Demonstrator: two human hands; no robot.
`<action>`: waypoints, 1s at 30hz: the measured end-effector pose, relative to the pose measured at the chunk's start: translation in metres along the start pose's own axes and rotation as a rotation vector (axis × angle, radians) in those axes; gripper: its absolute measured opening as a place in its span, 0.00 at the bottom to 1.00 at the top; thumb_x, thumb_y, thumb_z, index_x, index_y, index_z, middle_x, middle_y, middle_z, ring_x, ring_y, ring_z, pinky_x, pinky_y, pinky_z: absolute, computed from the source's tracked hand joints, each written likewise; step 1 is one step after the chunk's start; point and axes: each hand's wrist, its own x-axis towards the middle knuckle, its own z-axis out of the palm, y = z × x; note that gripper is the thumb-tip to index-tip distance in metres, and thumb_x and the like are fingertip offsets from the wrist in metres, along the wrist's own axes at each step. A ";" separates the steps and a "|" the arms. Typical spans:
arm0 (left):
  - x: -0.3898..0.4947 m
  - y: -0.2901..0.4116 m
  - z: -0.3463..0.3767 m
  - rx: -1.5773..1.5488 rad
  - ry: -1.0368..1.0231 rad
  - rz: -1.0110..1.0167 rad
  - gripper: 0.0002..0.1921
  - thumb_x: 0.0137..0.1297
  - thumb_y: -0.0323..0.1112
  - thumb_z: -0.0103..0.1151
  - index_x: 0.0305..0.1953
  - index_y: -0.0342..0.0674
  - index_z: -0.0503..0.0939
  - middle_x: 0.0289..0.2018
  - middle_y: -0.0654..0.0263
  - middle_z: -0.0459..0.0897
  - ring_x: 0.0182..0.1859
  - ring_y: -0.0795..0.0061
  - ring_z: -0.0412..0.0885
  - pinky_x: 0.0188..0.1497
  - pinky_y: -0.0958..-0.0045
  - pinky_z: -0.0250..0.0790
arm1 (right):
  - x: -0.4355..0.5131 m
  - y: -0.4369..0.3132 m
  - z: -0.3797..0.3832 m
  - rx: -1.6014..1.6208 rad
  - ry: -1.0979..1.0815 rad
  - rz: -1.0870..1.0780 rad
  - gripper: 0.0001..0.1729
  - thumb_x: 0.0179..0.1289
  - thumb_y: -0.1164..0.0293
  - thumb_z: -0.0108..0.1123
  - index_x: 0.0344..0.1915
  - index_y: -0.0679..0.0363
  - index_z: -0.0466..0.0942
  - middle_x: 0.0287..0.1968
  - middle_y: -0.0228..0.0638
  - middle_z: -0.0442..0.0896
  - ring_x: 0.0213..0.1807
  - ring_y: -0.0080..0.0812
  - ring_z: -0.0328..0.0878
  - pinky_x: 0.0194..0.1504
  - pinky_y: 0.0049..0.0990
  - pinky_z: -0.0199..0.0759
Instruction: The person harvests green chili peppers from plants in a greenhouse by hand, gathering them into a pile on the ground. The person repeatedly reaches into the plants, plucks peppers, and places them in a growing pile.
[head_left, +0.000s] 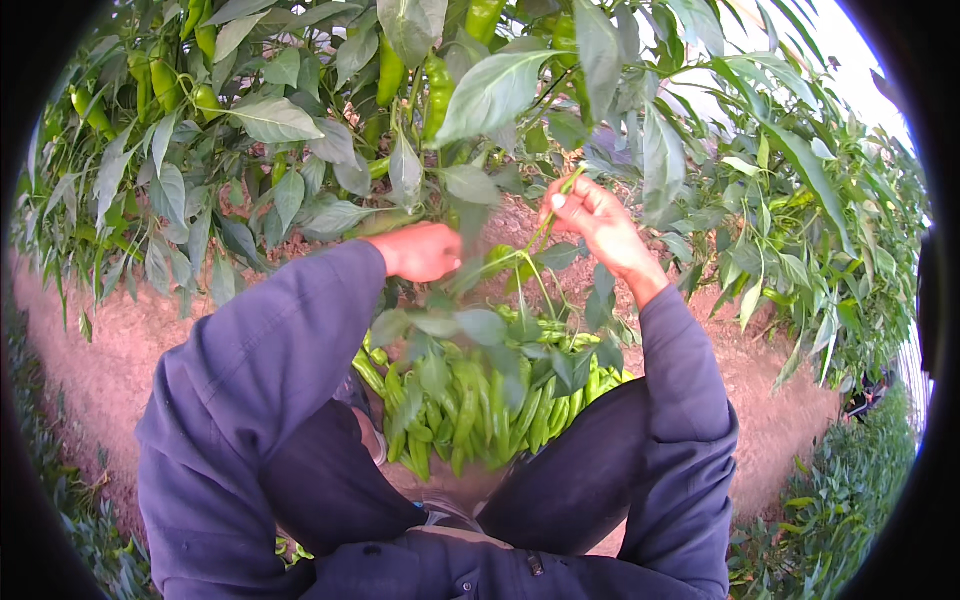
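My right hand (596, 221) pinches a green pepper-plant stem (534, 247) between thumb and fingers. The cut or broken-looking branch hangs down from it, with leaves (480, 326) spread over a heap of peppers. My left hand (421, 252) is curled and slightly blurred, left of the branch; what lies inside its fingers is hidden. A green pepper (501, 256) shows among the branch's leaves between my hands. Below, a heap of long green peppers (480, 405) lies on the ground between my legs.
Tall pepper plants (300, 127) with hanging green peppers (437, 94) stand ahead, and more plants (787, 195) rise at the right. Bare reddish soil (772, 420) runs along the row. Low green plants (840, 487) grow behind me on the right.
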 end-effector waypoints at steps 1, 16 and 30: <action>0.004 0.001 0.012 -0.110 0.106 0.084 0.22 0.80 0.38 0.64 0.69 0.39 0.80 0.50 0.47 0.91 0.56 0.48 0.89 0.62 0.52 0.80 | -0.005 -0.006 0.000 0.148 -0.032 -0.047 0.13 0.89 0.61 0.60 0.59 0.57 0.80 0.49 0.33 0.88 0.56 0.32 0.87 0.65 0.41 0.82; -0.016 0.126 0.038 -0.417 0.269 0.508 0.08 0.79 0.35 0.67 0.46 0.36 0.82 0.39 0.63 0.89 0.45 0.72 0.88 0.52 0.65 0.81 | -0.076 -0.038 -0.007 0.846 0.073 -0.042 0.18 0.92 0.66 0.50 0.64 0.69 0.78 0.52 0.49 0.88 0.61 0.56 0.89 0.76 0.62 0.78; -0.026 0.155 0.064 -1.183 0.108 0.144 0.09 0.83 0.35 0.62 0.52 0.36 0.85 0.37 0.69 0.85 0.32 0.80 0.80 0.36 0.71 0.75 | -0.108 -0.033 0.014 0.777 0.299 -0.059 0.19 0.93 0.62 0.50 0.62 0.66 0.78 0.48 0.44 0.86 0.55 0.49 0.88 0.70 0.57 0.83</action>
